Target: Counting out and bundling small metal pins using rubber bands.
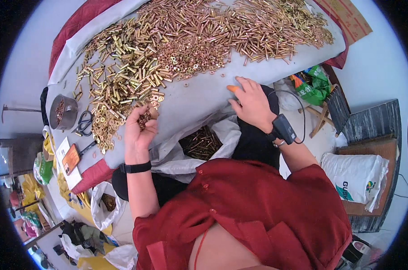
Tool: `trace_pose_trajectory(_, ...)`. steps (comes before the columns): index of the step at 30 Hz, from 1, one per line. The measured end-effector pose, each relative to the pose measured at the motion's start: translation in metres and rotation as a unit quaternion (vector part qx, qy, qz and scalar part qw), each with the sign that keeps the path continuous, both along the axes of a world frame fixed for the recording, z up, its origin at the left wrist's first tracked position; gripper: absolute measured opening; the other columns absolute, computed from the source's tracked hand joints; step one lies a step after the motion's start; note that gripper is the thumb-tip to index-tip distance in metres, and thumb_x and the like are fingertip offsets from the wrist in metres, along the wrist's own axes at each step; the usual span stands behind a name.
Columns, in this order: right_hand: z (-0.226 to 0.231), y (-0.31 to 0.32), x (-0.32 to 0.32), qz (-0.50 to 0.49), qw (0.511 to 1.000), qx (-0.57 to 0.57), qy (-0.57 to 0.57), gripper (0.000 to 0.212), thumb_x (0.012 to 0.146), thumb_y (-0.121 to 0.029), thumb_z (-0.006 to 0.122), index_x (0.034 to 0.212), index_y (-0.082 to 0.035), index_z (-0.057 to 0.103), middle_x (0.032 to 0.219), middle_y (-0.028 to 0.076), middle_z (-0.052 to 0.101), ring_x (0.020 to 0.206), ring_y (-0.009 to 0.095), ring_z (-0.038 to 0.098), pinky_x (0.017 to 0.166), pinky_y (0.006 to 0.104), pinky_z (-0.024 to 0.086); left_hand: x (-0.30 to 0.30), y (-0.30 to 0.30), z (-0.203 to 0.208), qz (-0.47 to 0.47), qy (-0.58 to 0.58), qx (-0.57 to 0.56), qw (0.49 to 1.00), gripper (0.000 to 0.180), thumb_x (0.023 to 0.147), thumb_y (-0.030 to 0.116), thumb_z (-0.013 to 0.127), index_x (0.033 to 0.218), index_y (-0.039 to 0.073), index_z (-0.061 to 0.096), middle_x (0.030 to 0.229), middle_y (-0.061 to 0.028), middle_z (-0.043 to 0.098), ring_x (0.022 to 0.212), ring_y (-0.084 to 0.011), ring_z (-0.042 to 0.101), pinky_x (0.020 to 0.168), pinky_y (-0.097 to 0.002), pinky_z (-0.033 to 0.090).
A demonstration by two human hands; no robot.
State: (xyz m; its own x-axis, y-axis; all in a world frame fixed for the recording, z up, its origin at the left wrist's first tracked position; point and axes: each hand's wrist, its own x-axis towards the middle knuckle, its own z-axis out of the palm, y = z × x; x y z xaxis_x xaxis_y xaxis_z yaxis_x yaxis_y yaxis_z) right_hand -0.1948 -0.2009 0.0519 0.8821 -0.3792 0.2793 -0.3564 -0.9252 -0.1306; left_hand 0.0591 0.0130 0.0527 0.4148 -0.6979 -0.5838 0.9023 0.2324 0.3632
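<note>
- Head view: the left hand (140, 128) is cupped, fingers curled around a handful of small metal pieces (145, 119), just beside the pile of flat washers (106, 128) at the near left of the surface (190, 96).
- The right hand (253, 102) is spread fairly wide over the near edge, with nothing visible in its grip; one digit wears an orange cover (232, 88).
- To handle the pieces well, I would hold the left palm level and its fingers close together, so none slips out.
- Working low and well over the cloth seems wise, since the open sack (229, 135) of dark bolts (203, 145) lies just below the edge and could catch a stray.
- Light fingertip pinches should suit pieces this small.
- Count: two hands, one handful (its pieces too bunched to number), one grey bowl (70, 121), one pair of scissors (84, 123), one orange-backed phone (71, 159).
- Four heaps run together: washers, nuts (192, 56), sleeves (132, 58) and long bolts (271, 27), each too many and too overlapped to count.
</note>
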Motion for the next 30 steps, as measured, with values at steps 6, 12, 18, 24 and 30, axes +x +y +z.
trace_pose_trajectory(6,0.004,-0.016,-0.006,-0.081,0.988,0.038,-0.127,0.034,0.077,-0.018,0.063,0.107,-0.004,0.059,0.118,0.023,0.050,0.106,0.038,0.048,0.092,0.0430,0.040,0.005,0.006,0.011,0.033,0.004,-0.040,0.999,0.008,0.083,0.009,0.058,0.088,0.003,0.056,0.079,-0.0049,0.061,0.060,-0.0135,0.055,0.037,-0.0195,0.034)
trace_pose_trajectory(12,0.007,-0.042,0.012,-0.139,0.979,0.066,-0.130,0.036,0.078,-0.017,0.062,0.111,-0.003,0.056,0.113,0.022,0.053,0.103,0.038,0.051,0.087,0.0427,0.044,0.016,0.023,0.011,0.066,0.017,-0.044,0.997,0.011,0.085,0.014,0.058,0.089,0.004,0.058,0.083,-0.0042,0.061,0.068,-0.0150,0.057,0.045,-0.0206,0.044)
trace_pose_trajectory(18,-0.006,-0.088,0.050,-0.130,0.978,0.093,-0.137,0.031,0.080,-0.016,0.060,0.109,-0.006,0.056,0.105,0.019,0.055,0.098,0.036,0.054,0.082,0.0412,0.046,0.017,0.036,0.034,0.074,0.002,-0.083,0.994,0.019,0.085,0.006,0.056,0.099,-0.006,0.057,0.088,-0.0123,0.063,0.080,-0.0244,0.065,0.067,-0.0336,0.060)
trace_pose_trajectory(24,-0.008,-0.106,0.095,-0.072,0.986,0.075,-0.132,0.025,0.082,-0.008,0.052,0.106,-0.007,0.057,0.102,0.017,0.055,0.099,0.035,0.053,0.082,0.0418,0.046,0.031,0.035,0.020,0.114,-0.249,0.123,0.954,0.016,0.083,0.003,0.059,0.098,-0.001,0.058,0.085,-0.0094,0.064,0.071,-0.0181,0.064,0.045,-0.0202,0.049)
trace_pose_trajectory(30,-0.027,-0.130,0.117,-0.017,0.995,-0.064,-0.080,0.033,0.081,-0.005,0.055,0.113,-0.011,0.056,0.105,0.014,0.052,0.096,0.033,0.049,0.083,0.0398,0.044,0.018,0.012,-0.003,0.117,-0.136,0.077,0.981,0.009,0.081,0.005,0.062,0.086,0.001,0.055,0.075,-0.0060,0.059,0.061,-0.0159,0.060,0.034,-0.0177,0.032)
